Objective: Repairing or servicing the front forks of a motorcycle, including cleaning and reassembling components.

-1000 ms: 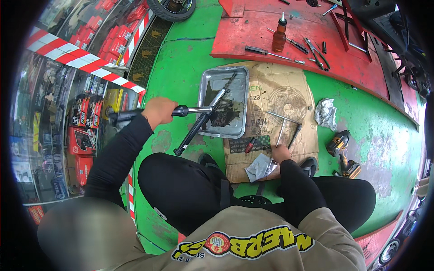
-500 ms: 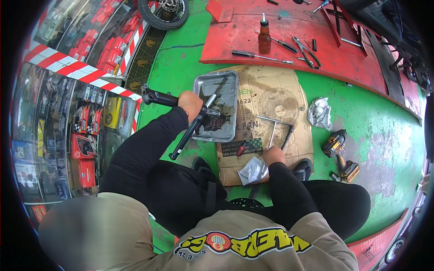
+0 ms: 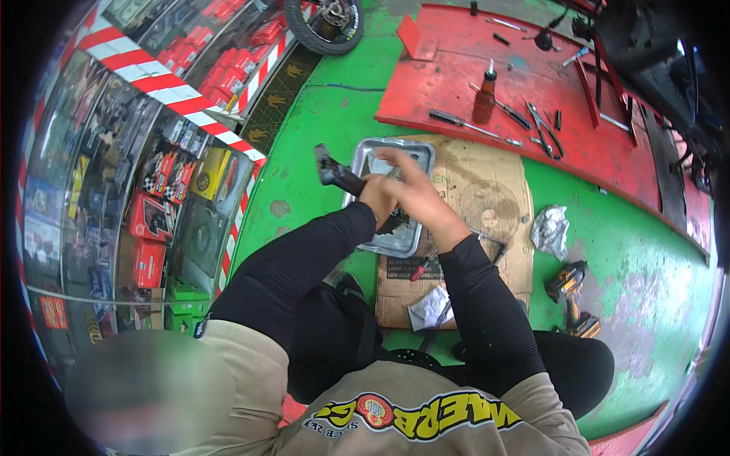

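My left hand (image 3: 376, 199) is closed round a black tubular part (image 3: 348, 181), which looks like a motorcycle fork leg with a bracket at its upper-left end. Its other end is hidden by my hands. My right hand (image 3: 417, 196) crosses close over the left, fingers stretched out, with nothing visible in them. Whether it touches the part I cannot tell. Beneath both hands lies a grey metal tray (image 3: 420, 242) with dark oily liquid. A T-handle wrench (image 3: 487, 236) rests on the cardboard (image 3: 513, 178), partly covered by my right forearm.
A red-handled screwdriver (image 3: 418, 272) and a crumpled cloth (image 3: 431, 308) are on the cardboard. To the right lie another crumpled cloth (image 3: 550, 232) and a cordless drill (image 3: 569, 285). A red platform (image 3: 456, 64) carries a bottle (image 3: 484, 99), pliers (image 3: 544, 131) and screwdrivers. Glass display cases (image 3: 122, 190) line the left.
My right hand has left the T-handle wrench and moved up and left across to my left hand. The fork leg has shifted over the tray, and the view has turned slightly.
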`<state>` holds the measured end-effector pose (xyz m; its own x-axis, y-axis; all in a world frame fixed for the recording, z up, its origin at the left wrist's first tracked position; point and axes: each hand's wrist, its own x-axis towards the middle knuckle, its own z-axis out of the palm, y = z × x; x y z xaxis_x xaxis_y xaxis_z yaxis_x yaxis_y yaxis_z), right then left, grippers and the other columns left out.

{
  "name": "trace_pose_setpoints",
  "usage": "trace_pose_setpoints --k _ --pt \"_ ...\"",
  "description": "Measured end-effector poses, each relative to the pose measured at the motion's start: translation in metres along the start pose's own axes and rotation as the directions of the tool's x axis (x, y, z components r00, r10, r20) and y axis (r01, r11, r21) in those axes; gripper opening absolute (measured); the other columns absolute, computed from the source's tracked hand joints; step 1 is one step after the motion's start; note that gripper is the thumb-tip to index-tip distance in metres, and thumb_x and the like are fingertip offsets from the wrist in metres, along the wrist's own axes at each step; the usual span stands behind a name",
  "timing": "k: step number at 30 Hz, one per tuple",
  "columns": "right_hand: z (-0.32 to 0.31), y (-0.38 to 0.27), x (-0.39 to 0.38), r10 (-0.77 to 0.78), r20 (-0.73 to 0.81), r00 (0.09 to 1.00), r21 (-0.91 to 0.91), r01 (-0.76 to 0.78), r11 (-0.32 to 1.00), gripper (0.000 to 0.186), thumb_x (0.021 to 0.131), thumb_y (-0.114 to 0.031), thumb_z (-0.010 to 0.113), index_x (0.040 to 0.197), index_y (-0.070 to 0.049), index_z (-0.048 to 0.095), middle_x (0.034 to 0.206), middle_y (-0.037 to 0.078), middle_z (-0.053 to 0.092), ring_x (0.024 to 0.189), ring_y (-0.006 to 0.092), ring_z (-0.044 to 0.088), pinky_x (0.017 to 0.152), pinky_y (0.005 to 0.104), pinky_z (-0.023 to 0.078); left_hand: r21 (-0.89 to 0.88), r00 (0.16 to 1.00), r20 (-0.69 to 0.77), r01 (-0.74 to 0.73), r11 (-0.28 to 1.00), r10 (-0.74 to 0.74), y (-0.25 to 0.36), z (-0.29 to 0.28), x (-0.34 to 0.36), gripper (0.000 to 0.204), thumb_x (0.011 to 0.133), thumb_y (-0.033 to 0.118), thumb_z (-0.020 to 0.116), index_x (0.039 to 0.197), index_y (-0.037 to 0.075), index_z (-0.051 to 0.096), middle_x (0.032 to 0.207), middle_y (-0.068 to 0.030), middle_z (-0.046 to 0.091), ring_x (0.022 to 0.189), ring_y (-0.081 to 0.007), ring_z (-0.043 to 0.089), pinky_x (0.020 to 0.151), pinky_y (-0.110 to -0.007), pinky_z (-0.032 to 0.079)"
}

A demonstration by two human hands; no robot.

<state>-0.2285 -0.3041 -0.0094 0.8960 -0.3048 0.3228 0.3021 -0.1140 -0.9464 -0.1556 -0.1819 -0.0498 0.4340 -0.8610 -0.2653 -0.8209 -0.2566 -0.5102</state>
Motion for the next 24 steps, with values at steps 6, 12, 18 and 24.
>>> trace_pose_setpoints --k 6,12,18,24 --pt "0.034 -0.076 0.013 0.014 0.276 0.961 -0.436 0.112 0.893 0.059 0.090 -0.037 0.073 0.132 0.002 0.057 0.123 0.027 0.061 0.117 0.0376 0.059 0.099 0.0432 0.047 -0.387 0.985 -0.148 0.029 0.922 -0.093 0.011 0.022 -0.004 0.032 0.094 0.027 0.060 0.116 0.005 0.071 0.105 -0.0132 0.071 0.106 -0.0328 0.067 0.090 -0.043 0.051" --pt "0.034 -0.071 0.014 0.019 0.242 0.970 -0.492 0.106 0.864 0.061 0.090 -0.044 0.070 0.129 0.002 0.058 0.103 0.025 0.066 0.110 0.0417 0.059 0.092 0.0522 0.045 -0.503 0.971 -0.024 -0.217 0.837 0.237 -0.008 -0.010 -0.068 0.048 0.091 0.042 0.066 0.117 0.001 0.069 0.107 -0.0184 0.071 0.104 -0.0354 0.067 0.091 -0.043 0.052" --pt "0.039 -0.081 0.016 0.086 0.139 0.987 -0.614 0.017 0.789 0.063 0.091 -0.050 0.065 0.133 -0.004 0.058 0.118 0.022 0.066 0.115 0.0384 0.058 0.096 0.0510 0.045 -0.794 0.988 -0.022 0.075 0.604 -0.151 -0.106 -0.021 -0.097 0.059 0.087 0.045 0.075 0.122 -0.001 0.063 0.106 -0.0186 0.070 0.093 -0.0300 0.070 0.090 -0.040 0.053" --pt "0.034 -0.072 0.010 0.212 0.038 0.977 -0.460 -0.171 0.871 0.086 0.087 -0.043 0.068 0.154 0.000 0.034 0.142 0.028 0.052 0.126 0.0402 0.055 0.107 0.0455 0.042 -0.991 0.948 -0.127 -0.107 0.085 -0.290 -0.098 -0.022 -0.057 0.048 0.082 0.014 0.082 0.121 0.001 0.058 0.112 -0.0127 0.070 0.103 -0.0204 0.067 0.091 -0.039 0.053"
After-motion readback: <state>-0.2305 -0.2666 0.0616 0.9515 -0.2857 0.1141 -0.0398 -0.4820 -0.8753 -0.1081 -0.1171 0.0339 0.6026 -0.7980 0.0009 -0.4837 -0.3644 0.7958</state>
